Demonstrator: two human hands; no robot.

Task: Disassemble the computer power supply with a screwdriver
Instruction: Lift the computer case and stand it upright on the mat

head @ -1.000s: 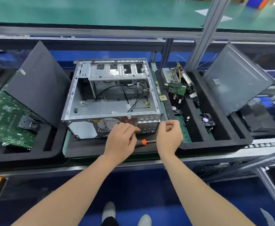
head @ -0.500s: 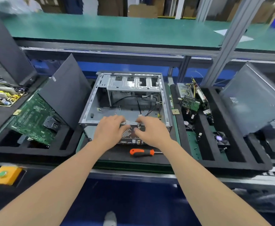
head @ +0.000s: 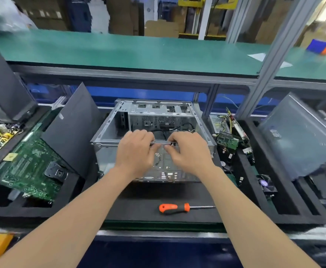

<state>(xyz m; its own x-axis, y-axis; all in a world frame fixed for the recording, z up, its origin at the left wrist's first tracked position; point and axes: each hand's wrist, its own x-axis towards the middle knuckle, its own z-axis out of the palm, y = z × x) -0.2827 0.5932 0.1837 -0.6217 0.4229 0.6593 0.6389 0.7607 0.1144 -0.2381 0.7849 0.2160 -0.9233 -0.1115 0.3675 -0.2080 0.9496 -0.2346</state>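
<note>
**Fig. Both hands on the chassis, tool set down.** My left hand [head: 135, 151] and right hand [head: 189, 151] grip the near upper rail of the open computer case [head: 110, 130]. Each hand's fingers [head: 139, 135] are curled over the rail from above, with the thumb pressed to the near wall below. The two sets of fingertips almost meet at mid-rail.

*Change.* One second ago the screwdriver [head: 174, 208] lay between my hands at the foot of the case. Half a second ago both hands had gone to the rail. Now the tool lies loose on the black foam mat [head: 139, 206]. It is on the wrist side of my right fingers and well apart from them, with the orange handle toward my left and the shaft pointing away to the right. The near wall under my thumbs also shows more of its face than before. I read this as the case being tipped, though the camera has shifted too.

*Meaning.* Screw-driving appears to be paused while I reposition the case.

*Task item.* I see no power supply in the bay beyond my fingertips. A perforated metal box with yellow leads [head: 217, 123] lies in the tray outboard of and beyond my right fingers. I take this to be the power supply, already out of the case.
</note>
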